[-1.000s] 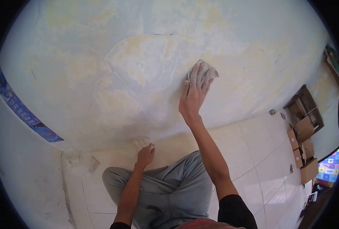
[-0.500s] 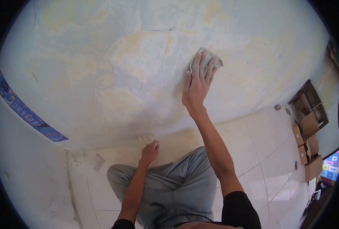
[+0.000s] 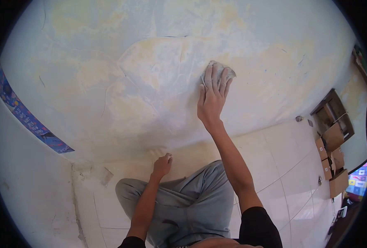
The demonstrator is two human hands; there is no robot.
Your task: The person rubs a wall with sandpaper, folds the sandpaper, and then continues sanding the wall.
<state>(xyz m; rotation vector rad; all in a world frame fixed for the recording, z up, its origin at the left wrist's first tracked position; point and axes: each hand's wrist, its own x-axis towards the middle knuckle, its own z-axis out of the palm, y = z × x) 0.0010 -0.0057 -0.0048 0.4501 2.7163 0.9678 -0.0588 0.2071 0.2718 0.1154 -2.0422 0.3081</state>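
A grey, dusty sheet (image 3: 230,72), perhaps sandpaper, lies flat against the patchy white, blue and yellow wall (image 3: 150,82). My right hand (image 3: 212,97) presses it there, with whitened fingers stretched over it and the thumb at its lower left edge. Lower down, near the foot of the wall and above my knee, my left hand (image 3: 162,165) is curled closed. Its fingertips are pale with dust, and whether anything is inside them cannot be made out.
Blue patterned strip (image 3: 30,122) on the wall at left. My crossed legs in grey trousers (image 3: 187,202) rest on the tiled floor (image 3: 274,186). Cardboard boxes (image 3: 338,184), a wooden frame (image 3: 334,113) and a bright colourful panel (image 3: 360,177) stand at right.
My right hand and the grey sheet have slid slightly down and left along the wall. My left hand has hardly moved.
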